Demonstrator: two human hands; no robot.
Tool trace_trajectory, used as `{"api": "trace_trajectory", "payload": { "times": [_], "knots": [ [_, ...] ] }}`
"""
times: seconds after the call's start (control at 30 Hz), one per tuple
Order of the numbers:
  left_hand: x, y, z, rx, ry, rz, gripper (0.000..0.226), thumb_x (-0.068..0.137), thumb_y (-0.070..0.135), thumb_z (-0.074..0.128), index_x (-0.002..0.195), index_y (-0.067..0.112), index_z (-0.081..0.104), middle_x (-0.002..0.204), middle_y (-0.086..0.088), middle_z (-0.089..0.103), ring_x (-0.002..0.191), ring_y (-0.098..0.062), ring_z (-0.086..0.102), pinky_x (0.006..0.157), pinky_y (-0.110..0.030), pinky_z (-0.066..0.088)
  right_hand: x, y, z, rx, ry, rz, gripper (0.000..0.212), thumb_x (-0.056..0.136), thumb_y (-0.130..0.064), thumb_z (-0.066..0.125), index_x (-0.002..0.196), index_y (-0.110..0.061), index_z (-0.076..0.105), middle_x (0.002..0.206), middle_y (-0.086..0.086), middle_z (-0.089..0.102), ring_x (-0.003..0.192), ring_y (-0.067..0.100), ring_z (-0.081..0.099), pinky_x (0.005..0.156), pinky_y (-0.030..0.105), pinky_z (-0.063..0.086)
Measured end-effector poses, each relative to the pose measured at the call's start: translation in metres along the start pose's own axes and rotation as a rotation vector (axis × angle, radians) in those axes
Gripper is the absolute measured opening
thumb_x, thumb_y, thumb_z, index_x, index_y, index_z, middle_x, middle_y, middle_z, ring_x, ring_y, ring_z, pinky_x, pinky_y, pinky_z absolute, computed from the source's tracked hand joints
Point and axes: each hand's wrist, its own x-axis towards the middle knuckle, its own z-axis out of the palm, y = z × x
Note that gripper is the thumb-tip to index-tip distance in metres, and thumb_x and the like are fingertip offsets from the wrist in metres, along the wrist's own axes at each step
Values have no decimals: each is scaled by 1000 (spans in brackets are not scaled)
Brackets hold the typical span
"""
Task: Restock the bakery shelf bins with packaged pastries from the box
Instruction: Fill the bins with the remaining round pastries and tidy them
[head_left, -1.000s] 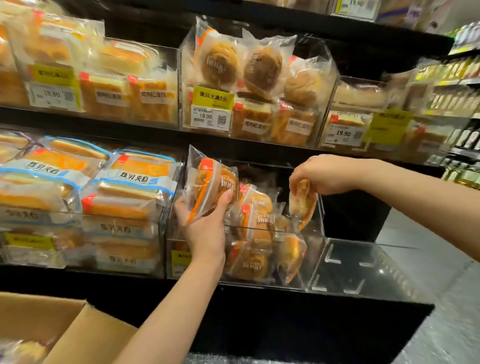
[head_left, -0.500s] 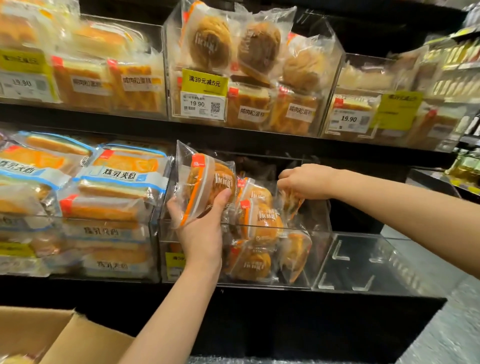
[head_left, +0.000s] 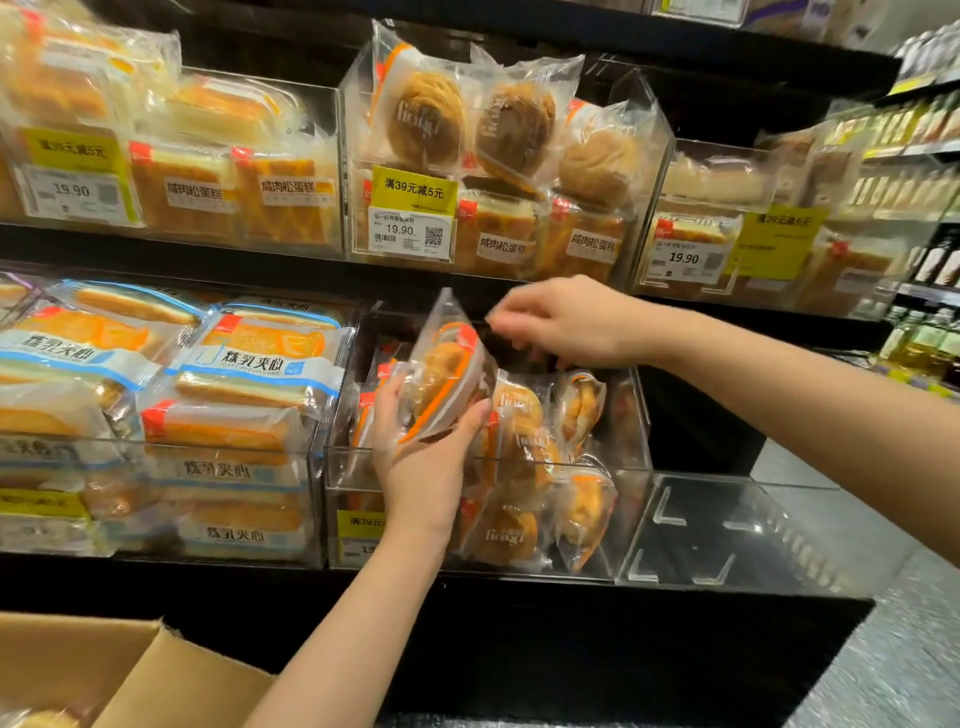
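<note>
Supermarket shelves carry clear bins of packaged pastries. The middle bin (head_left: 631, 415) on the lower shelf is part filled, mostly toward its front wall. The left hand (head_left: 421, 462) grips one wrapped pastry (head_left: 441, 379) above the bin's front edge. The right hand (head_left: 566, 322) hovers over the rear, fingers loose, holding nothing. Free room seems left at the back, and the neighbouring right bin (head_left: 727, 525) stands empty; the box (head_left: 104, 670) waits below.

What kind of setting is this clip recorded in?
Most likely a supermarket bakery aisle: clear shelf bins hold wrapped pastries, price tags read 19.90 under yellow promo labels, and bottled goods line shelves at far right. The left hand holds a packaged pastry.
</note>
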Motion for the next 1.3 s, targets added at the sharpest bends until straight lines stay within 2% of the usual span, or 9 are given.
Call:
{"api": "trace_trajectory", "payload": {
  "times": [0.1,0.17,0.3,0.47,0.57,0.73,1.0,1.17,1.3],
  "knots": [
    [-4,6,6,70,-113,111,50,68,11,84,98,39,56,99,10,63,93,-1,60,80,-18,50,-13,-28,-15,451,-163,79,51,89,-58,46,125,-24,57,95,-11,64,92,17,67,71,37,60],
    [-8,10,9,95,-156,156,49,69,15,83,105,34,57,103,5,63,100,-12,60,85,-36,53,-18,-30,-15,366,-167,21,45,82,-48,65,117,-20,64,95,-7,66,91,12,67,69,34,60],
    [-10,14,11,205,-298,182,67,69,26,84,125,26,48,119,6,55,111,-8,54,91,-36,53,-21,-19,-17,240,-61,19,31,76,-27,78,104,-15,70,94,-1,69,84,10,69,65,25,59],
    [-10,3,8,681,-555,256,103,78,57,62,147,38,-12,157,4,18,144,-15,20,116,-47,25,-29,10,-45,36,44,135,25,70,-23,81,94,-19,74,89,-2,70,81,10,69,65,24,60],
    [-10,-11,-2,1025,-675,472,88,84,71,33,139,42,-30,159,-1,13,146,-23,10,120,-40,12,-25,36,-45,-38,13,269,25,71,-18,81,95,-17,72,89,-1,68,80,11,68,55,18,56],
    [-5,-22,-4,1444,-780,569,77,76,76,-11,145,42,-15,160,-2,15,142,-24,22,119,-40,11,-16,62,-9,-22,95,322,27,70,-14,83,94,-11,72,87,2,67,80,12,64,55,16,50],
    [15,-11,8,1505,-884,402,87,79,81,12,149,31,25,159,1,17,148,-17,6,117,-51,-10,-43,73,57,-189,396,201,23,76,-11,76,99,-14,73,92,4,72,91,19,67,84,35,54],
    [19,-10,8,1485,-933,440,88,78,82,17,145,27,31,158,1,22,148,-16,7,116,-52,-8,-45,83,74,-327,498,87,19,80,-15,73,99,-14,74,99,3,72,96,23,66,84,37,53],
    [19,-11,8,1534,-915,409,89,78,83,17,148,29,25,159,1,16,148,-18,1,115,-55,-8,-41,86,77,-429,478,-24,11,75,-7,75,86,-8,75,85,7,72,82,28,68,67,37,57]
  ]
}}
